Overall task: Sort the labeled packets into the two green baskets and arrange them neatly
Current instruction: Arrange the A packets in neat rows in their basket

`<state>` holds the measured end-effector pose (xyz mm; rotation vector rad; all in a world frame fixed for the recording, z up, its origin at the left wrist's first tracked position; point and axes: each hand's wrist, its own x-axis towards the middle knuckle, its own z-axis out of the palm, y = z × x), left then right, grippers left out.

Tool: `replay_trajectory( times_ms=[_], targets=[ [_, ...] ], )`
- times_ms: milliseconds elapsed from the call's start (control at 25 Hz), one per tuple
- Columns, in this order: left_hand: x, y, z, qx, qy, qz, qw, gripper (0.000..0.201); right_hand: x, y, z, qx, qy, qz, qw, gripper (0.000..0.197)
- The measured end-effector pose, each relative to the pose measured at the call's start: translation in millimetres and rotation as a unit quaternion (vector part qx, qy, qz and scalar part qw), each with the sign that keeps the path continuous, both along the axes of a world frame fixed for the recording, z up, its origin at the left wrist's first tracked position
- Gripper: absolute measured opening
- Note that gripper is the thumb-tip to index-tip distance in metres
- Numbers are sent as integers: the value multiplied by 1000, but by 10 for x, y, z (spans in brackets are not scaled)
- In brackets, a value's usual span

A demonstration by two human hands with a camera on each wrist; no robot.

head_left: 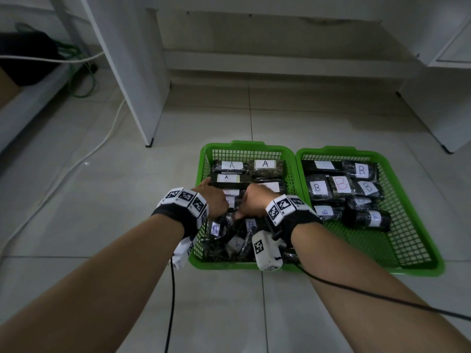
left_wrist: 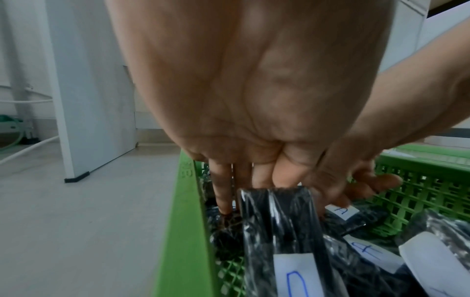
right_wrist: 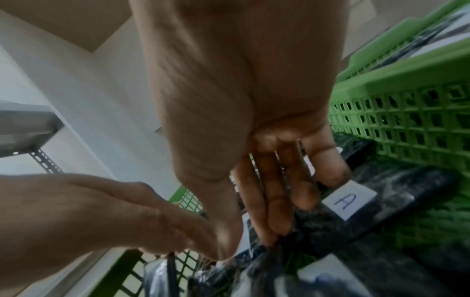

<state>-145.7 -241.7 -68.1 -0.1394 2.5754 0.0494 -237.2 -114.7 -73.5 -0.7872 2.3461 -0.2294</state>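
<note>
Two green baskets stand side by side on the tiled floor. The left basket [head_left: 244, 144] holds black wrapped packets labelled A [head_left: 232, 165]. The right basket [head_left: 328, 149] holds packets labelled B [head_left: 341, 184]. Both hands are down in the middle of the left basket, close together. My left hand [head_left: 214, 200] reaches in with straight fingers [left_wrist: 223, 193] that press between the basket wall and a black packet [left_wrist: 279, 231]. My right hand [head_left: 254, 200] pinches the top edge of a dark packet [right_wrist: 267, 261] between thumb and fingers. The packets under the hands are hidden in the head view.
A white panel with a black foot [head_left: 149, 141] stands just left of the baskets. A white cable [head_left: 102, 141] and a green cord [head_left: 81, 80] lie on the floor at the left. A white cupboard [head_left: 433, 110] stands at the right. Wrist-camera cables [head_left: 173, 301] trail toward me.
</note>
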Motion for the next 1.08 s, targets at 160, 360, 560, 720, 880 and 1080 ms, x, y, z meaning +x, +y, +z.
replay_trajectory(
  times_ms=[160, 360, 560, 720, 880, 1080],
  targets=[
    [39, -58, 2, 65, 95, 43, 992, 37, 75, 25, 31, 20, -41, 16, 999, 36],
    [-38, -93, -62, 106, 165, 65, 979, 37, -148, 319, 390, -92, -153, -109, 978, 18],
    [-194, -52, -104, -19, 1, -3, 1000, 49, -356, 674, 448, -235, -276, -258, 896, 24],
    [-185, -42, -34, -7, 35, -19, 999, 40, -435, 807, 461, -311, -268, -316, 855, 37],
    [-185, 91, 30, 188, 278, 148, 930, 23, -555, 862, 521, -362, -186, -375, 833, 40],
    [-456, 373, 114, 459, 211, 307, 807, 19, -372, 742, 432, -325, -189, -321, 869, 48]
  ],
)
